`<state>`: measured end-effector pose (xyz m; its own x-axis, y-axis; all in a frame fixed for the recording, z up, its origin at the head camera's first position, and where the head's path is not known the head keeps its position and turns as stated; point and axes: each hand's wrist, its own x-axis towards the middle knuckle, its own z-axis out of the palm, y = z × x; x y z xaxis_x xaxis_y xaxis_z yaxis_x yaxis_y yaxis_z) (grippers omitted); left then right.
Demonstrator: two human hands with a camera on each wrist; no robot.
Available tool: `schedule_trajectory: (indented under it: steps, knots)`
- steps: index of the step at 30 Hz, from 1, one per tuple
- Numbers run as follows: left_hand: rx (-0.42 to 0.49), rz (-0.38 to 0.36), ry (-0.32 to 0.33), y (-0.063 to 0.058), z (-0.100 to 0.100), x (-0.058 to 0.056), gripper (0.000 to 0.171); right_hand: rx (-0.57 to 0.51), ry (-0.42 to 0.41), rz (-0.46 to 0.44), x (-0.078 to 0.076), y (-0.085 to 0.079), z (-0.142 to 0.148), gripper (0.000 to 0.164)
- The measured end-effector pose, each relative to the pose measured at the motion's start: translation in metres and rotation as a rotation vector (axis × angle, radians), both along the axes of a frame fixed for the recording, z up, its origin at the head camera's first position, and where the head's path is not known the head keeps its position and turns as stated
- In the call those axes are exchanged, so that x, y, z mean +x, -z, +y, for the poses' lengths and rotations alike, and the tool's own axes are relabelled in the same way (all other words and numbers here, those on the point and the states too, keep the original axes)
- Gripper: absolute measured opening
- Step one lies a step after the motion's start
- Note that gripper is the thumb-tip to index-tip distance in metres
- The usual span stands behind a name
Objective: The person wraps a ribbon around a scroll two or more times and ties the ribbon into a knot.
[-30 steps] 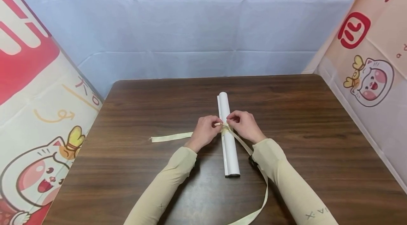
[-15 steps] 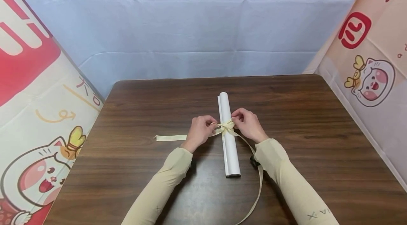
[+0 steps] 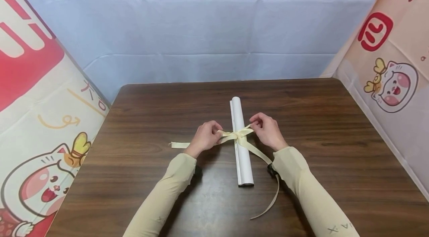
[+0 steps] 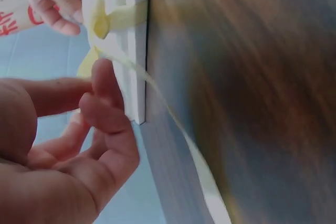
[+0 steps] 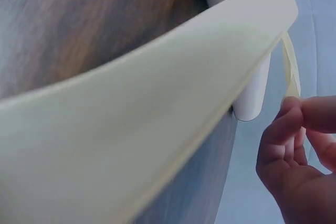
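A roll of white paper [image 3: 247, 168] lies lengthwise on the table, pointing away from me. Pale yellow ribbon [image 3: 257, 151] goes round its middle and forms a bow [image 3: 241, 133] on top. My left hand [image 3: 203, 137] pinches the bow's left loop between thumb and finger. On the other side, my right hand [image 3: 267, 130] pinches the right loop, seen closer in the right wrist view at the fingertips [image 5: 292, 103]. One ribbon tail [image 3: 180, 145] runs out left beneath the left hand. The other tail passes under the right wrist and curves toward me, filling much of the right wrist view.
The dark wood-grain table [image 3: 151, 110] has rounded far corners. A pale blue cloth [image 3: 201, 25] hangs behind it. Panels with cartoon prints stand at the left [image 3: 40, 118] and right [image 3: 368, 80]. Black straps show at both wrists.
Both hands have moved apart, left and right, drawing the loops outward. The bow has tightened into a clearer shape on the roll. Both tails have been pulled shorter; the roll stays in place.
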<state>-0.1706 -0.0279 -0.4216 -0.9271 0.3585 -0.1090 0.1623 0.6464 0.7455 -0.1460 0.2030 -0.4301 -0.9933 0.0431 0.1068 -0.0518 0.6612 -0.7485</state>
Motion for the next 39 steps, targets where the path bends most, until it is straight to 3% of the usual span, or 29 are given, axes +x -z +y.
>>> schedule_trajectory:
  steps: [10, 19, 25, 28, 34, 39]
  knots:
    - [0.020, -0.197, 0.121, -0.007, -0.011, -0.008, 0.027, 0.077, -0.003, 0.033, 0.001, 0.000, 0.004, 0.016]
    - [0.000, -0.273, 0.201, -0.008, -0.026, -0.016, 0.023, 0.149, -0.026, 0.054, 0.004, -0.002, 0.010, 0.019]
    - [-0.178, -0.173, 0.240, -0.008, -0.030, -0.021, 0.008, 0.201, -0.085, 0.067, 0.004, -0.004, 0.012, 0.021]
    - [-0.257, -0.121, 0.274, -0.008, -0.031, -0.022, 0.009, 0.223, -0.104, 0.078, 0.005, -0.005, 0.014, 0.021]
    - [-0.292, -0.111, 0.325, -0.007, -0.034, -0.025, 0.015, 0.245, -0.109, 0.067, 0.007, -0.006, 0.018, 0.022]
    - [-0.274, -0.066, 0.328, -0.004, -0.034, -0.026, 0.014, 0.214, -0.093, 0.045, 0.007, -0.006, 0.019, 0.019]
